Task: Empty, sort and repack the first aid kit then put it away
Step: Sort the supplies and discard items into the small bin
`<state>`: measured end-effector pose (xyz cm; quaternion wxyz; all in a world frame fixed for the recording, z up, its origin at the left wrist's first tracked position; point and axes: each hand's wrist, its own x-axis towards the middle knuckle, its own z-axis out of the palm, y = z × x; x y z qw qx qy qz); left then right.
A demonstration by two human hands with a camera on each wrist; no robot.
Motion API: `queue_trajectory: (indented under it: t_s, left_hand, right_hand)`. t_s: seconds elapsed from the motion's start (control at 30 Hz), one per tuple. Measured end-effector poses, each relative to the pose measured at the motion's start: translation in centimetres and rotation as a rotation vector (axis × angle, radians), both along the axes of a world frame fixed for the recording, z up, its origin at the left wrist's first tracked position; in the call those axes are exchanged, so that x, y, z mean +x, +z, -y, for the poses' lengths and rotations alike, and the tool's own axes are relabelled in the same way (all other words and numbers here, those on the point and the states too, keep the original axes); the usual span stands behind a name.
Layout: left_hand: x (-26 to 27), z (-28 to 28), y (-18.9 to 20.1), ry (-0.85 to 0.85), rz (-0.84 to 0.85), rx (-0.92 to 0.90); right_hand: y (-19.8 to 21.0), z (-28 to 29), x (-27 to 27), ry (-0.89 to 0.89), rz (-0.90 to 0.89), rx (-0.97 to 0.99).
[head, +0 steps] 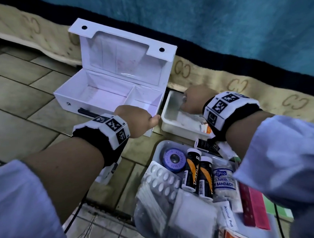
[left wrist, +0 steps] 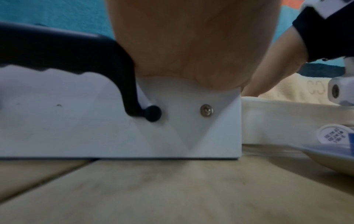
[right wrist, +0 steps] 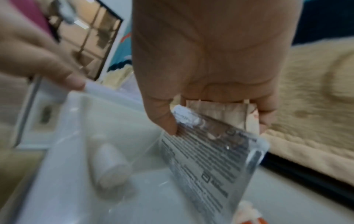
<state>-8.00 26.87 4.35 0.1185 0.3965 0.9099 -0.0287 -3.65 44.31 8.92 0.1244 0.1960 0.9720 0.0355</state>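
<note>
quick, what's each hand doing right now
Left hand: grips the front edge of the white kit box.
Right hand: pinches a clear printed packet.

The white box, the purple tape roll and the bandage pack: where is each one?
White box (head: 92, 96): head view, on the bare floor of its large compartment.
Purple tape roll (head: 173, 160): head view, on its round top face.
Bandage pack (head: 224, 181): head view, on its printed label.

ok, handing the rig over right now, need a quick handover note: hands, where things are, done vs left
Left hand grips the front right edge of the open white first aid box.
Right hand pinches a clear printed plastic packet over the small white rectangular tray beside the box.
Done: box emptied; supplies lie sorted in the small tray and the large white tray.
Left: repack, close, put away.
</note>
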Motion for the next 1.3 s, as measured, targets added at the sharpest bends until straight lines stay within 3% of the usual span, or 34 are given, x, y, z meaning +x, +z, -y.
queue_trajectory:
  t_s: [0.4, 0.53, 0.7, 1.0, 1.3]
  left_hand:
    - [0.0, 0.1, 0.4, -0.020, -0.007, -0.035]
    - [0.2, 0.1, 0.3, -0.028, -0.031, -0.018]
    - [0.2, -0.1, 0.6, -0.004, -0.019, -0.065]
    - [0.1, 0.0, 0.2, -0.006, -0.023, -0.021]
    - [0.0, 0.0, 0.1, -0.045, -0.020, -0.026]
  right_hand:
    - [3.1, -1.2, 2.8, 0.007, -0.480, -0.253]
    - [5.3, 0.7, 5.5, 0.134, -0.630, -0.357]
    - [5.8, 3.3, 10.7, 0.423, -0.390, -0.611]
    - [-0.4, 5.5, 13.8, 0.765, -0.227, -0.294]
    - [-1.0, 5.2, 13.9, 0.709, 0.058, -0.244]
